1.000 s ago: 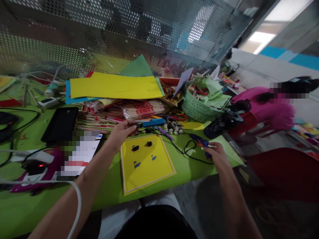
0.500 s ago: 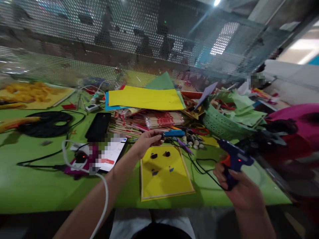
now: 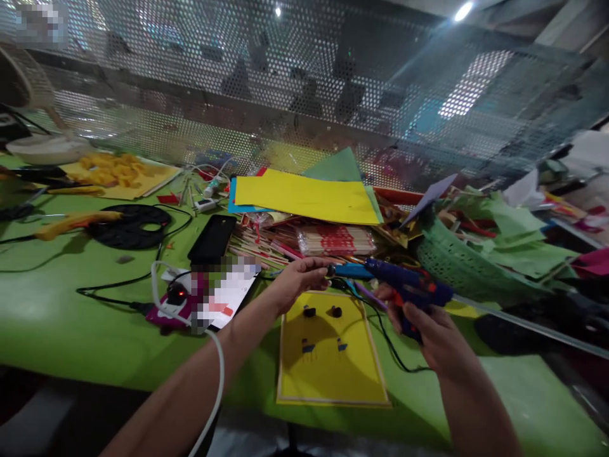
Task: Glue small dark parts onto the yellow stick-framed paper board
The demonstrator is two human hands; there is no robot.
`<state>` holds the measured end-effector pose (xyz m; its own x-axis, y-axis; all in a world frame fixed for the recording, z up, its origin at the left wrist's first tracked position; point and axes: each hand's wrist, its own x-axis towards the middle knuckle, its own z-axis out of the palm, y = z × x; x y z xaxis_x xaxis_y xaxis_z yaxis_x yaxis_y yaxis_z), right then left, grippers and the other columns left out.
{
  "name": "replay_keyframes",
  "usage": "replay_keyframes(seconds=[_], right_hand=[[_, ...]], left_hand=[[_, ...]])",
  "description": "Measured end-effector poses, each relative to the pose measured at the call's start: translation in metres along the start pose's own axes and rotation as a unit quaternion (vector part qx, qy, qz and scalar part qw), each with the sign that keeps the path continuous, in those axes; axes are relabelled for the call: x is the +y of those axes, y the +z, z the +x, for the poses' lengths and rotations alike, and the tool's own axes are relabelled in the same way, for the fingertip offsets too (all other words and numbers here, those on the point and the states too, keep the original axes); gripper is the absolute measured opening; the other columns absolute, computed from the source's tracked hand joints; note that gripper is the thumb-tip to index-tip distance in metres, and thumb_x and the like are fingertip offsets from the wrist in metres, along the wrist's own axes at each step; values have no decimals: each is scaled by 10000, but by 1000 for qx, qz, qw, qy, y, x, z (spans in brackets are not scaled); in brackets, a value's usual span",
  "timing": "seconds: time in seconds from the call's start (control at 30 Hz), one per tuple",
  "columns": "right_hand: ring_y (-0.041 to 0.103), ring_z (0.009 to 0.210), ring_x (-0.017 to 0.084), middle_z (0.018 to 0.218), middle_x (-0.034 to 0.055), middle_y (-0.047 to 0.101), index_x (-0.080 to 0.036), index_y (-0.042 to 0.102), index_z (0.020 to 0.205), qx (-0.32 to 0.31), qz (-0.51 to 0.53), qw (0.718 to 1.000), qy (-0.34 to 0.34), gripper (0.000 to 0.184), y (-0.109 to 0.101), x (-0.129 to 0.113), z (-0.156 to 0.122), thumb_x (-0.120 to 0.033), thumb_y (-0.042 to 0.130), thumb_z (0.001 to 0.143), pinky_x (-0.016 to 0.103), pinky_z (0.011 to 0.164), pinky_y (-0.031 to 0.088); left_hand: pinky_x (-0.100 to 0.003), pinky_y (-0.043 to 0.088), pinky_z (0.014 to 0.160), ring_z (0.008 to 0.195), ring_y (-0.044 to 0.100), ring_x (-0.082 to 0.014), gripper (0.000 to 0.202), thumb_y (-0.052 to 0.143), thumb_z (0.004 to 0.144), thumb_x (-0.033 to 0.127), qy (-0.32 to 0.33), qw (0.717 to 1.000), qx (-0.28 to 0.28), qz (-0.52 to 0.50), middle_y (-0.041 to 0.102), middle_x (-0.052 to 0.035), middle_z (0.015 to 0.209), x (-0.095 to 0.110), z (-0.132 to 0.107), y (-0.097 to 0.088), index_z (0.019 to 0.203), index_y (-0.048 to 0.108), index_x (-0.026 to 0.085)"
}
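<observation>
My right hand (image 3: pixel 431 330) grips a blue glue gun (image 3: pixel 409 289), its nozzle pointing left toward my left hand. My left hand (image 3: pixel 297 282) pinches a small dark stone (image 3: pixel 330 271) between its fingertips, just above the far edge of a yellow board (image 3: pixel 333 365). The board lies flat on the green table (image 3: pixel 71 317) and carries two dark stones (image 3: pixel 322 311) and two small blue pieces (image 3: pixel 323 346). The gun's black cord (image 3: pixel 394 355) loops over the table beside the board.
Behind the hands lie yellow and green paper sheets (image 3: pixel 309 197), a bundle of sticks (image 3: pixel 333 240), a green basket (image 3: pixel 451 266) and a black phone (image 3: pixel 212 239). A second phone and a purple device (image 3: pixel 176 304) sit to the left. A perforated metal screen (image 3: pixel 285 82) backs the table.
My right hand has lifted the glue gun from the table's right side and swung its nozzle left to the stone in my left hand. The view has shifted left.
</observation>
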<state>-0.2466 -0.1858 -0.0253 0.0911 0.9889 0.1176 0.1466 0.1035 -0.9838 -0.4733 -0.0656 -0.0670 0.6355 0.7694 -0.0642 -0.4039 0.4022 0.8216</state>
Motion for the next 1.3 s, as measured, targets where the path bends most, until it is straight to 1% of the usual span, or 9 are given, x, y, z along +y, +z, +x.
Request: replay_keyframes(seconds=[0.07, 0.2, 0.37, 0.5, 0.63, 0.77, 0.87, 1.1, 1.3], right_hand=[[477, 549, 120, 982, 59, 659, -237, 665, 945, -24, -2, 1000, -1, 248, 2, 2, 5, -461, 605, 856, 293, 510, 419], [471, 539, 115, 931, 61, 656, -222, 660, 934, -60, 8, 998, -2, 267, 2, 16, 7, -470, 578, 880, 288, 512, 410], [469, 534, 109, 882, 53, 640, -211, 657, 912, -74, 20, 997, 8, 286, -3, 28, 2, -487, 597, 867, 268, 495, 390], [477, 539, 115, 822, 46, 624, -200, 655, 888, -85, 11, 996, 7, 282, -5, 31, 0, -477, 604, 867, 270, 508, 383], [473, 541, 116, 789, 39, 609, -197, 651, 892, -92, 3, 996, 11, 278, -6, 34, 0, -467, 589, 882, 273, 526, 373], [473, 568, 121, 777, 31, 587, -194, 643, 909, -93, -10, 996, 10, 268, -7, 39, 0, -451, 568, 901, 277, 555, 367], [471, 569, 124, 749, 23, 571, -192, 631, 907, -98, -14, 995, 6, 274, -7, 41, 1, -455, 553, 909, 283, 572, 369], [475, 564, 125, 725, 22, 571, -191, 629, 873, -98, 1, 995, 3, 279, -4, 38, 1, -462, 568, 897, 274, 554, 387], [486, 561, 116, 743, 21, 584, -195, 632, 855, -94, 6, 996, 1, 283, -1, 35, 2, -472, 585, 884, 274, 575, 406]], left_hand=[[-236, 473, 751, 701, 613, -87, 345, 813, 676, 300, 2, 1000, 3, -5, 684, -36, 913, 1, 0, 1, 980, 722, 165], [-240, 473, 745, 694, 619, -92, 369, 832, 642, 286, -4, 999, 39, -13, 695, -44, 925, 2, 1, 3, 971, 721, 159], [-239, 484, 751, 687, 643, -98, 353, 840, 631, 289, 0, 998, 67, -16, 685, -13, 835, 1, 2, 5, 923, 699, 148], [-241, 485, 758, 682, 641, -93, 310, 834, 642, 269, 7, 998, 66, -17, 687, -8, 812, 0, 1, 8, 880, 686, 137], [-223, 480, 732, 680, 643, -90, 308, 839, 635, 272, 0, 997, 71, -17, 683, -1, 794, 2, -1, 10, 867, 686, 139], [-209, 477, 715, 679, 642, -86, 325, 849, 619, 281, -8, 997, 72, -19, 679, 1, 793, 1, 0, 9, 859, 683, 137], [-213, 482, 733, 694, 645, -89, 329, 845, 628, 285, -9, 997, 69, -14, 681, -6, 816, -1, 0, 7, 873, 683, 136], [-233, 487, 777, 711, 636, -87, 303, 830, 654, 282, -1, 998, 59, -8, 683, -14, 846, -4, 1, 6, 879, 686, 140], [-241, 486, 784, 724, 635, -91, 286, 817, 672, 272, -1, 998, 57, -4, 685, -21, 862, -4, 1, 6, 897, 693, 146]])
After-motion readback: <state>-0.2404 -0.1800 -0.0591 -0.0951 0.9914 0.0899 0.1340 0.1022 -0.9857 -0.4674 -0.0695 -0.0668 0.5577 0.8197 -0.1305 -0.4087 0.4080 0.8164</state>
